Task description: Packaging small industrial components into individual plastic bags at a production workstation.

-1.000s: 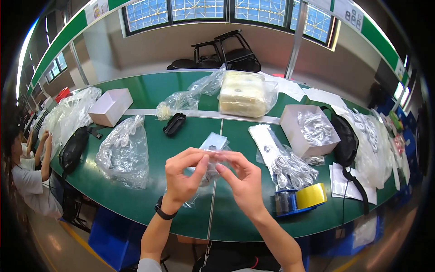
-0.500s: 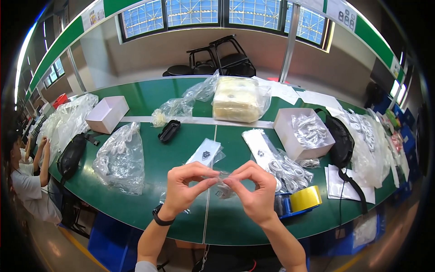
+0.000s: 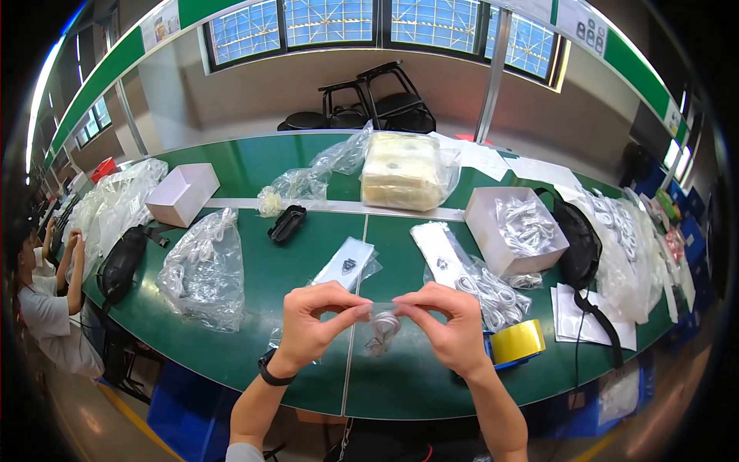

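Between my hands hangs a small clear plastic bag (image 3: 382,333) with a coiled white cable inside. My left hand (image 3: 317,317), a black band on its wrist, pinches one upper corner. The other upper corner is in the pinched fingers of my right hand (image 3: 450,323), so the top edge is stretched between them. Just beyond lies a stack of flat clear bags (image 3: 348,260). A second stack of printed bags (image 3: 439,252) lies to the right, beside coiled white cables (image 3: 496,296). Near my right wrist is a roll of yellow tape (image 3: 517,343) in a blue dispenser, partly hidden.
A white box (image 3: 486,239) of bundled cables stands at the right. A large wrapped pack (image 3: 400,169), a black case (image 3: 288,223), a crumpled bag (image 3: 204,269) and an open box (image 3: 185,192) sit farther off. Another person (image 3: 58,308) works at the far left.
My hands have moved apart, mostly the right hand to the right, pulling the bag's top edge taut. The cable inside now hangs in plain sight between them.
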{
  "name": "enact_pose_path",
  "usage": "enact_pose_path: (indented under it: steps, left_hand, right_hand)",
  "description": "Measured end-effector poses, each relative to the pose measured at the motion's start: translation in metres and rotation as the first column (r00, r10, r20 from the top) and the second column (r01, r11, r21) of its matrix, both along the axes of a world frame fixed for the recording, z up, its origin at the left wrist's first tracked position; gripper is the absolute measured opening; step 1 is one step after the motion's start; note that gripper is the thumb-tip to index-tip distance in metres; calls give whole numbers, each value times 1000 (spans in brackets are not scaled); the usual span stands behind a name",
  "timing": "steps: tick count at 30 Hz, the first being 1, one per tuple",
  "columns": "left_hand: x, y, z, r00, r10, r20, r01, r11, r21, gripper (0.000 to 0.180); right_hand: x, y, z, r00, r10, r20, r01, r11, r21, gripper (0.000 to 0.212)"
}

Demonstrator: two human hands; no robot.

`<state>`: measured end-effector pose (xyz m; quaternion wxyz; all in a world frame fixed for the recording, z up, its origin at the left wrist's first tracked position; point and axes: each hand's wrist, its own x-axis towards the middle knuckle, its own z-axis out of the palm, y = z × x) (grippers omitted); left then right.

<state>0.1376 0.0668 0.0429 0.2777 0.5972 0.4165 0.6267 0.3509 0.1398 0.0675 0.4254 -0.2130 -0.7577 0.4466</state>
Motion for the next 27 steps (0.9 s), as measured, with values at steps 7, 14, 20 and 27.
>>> enact_pose_path:
  steps: [7,14,20,27]
  left_hand:
    - [-3,-6,2,966,-252,61,251,968,31,25]
    - [-4,-10,7,969,-241,-56,243,969,44,25]
    - [6,-11,14,972,-99,-212,124,986,108,20]
    - [18,-10,11,988,27,-155,-15,997,74,11]
  right_hand:
    - [12,2,-2,987,157,-42,-156,987,33,29]
    - [18,-1,3,968,246,-52,-248,968,-36,31]
    - [13,-2,-4,981,182,-70,-186,981,-58,28]
    - [11,-4,-5,983,136,-121,-150,983,-110,29]
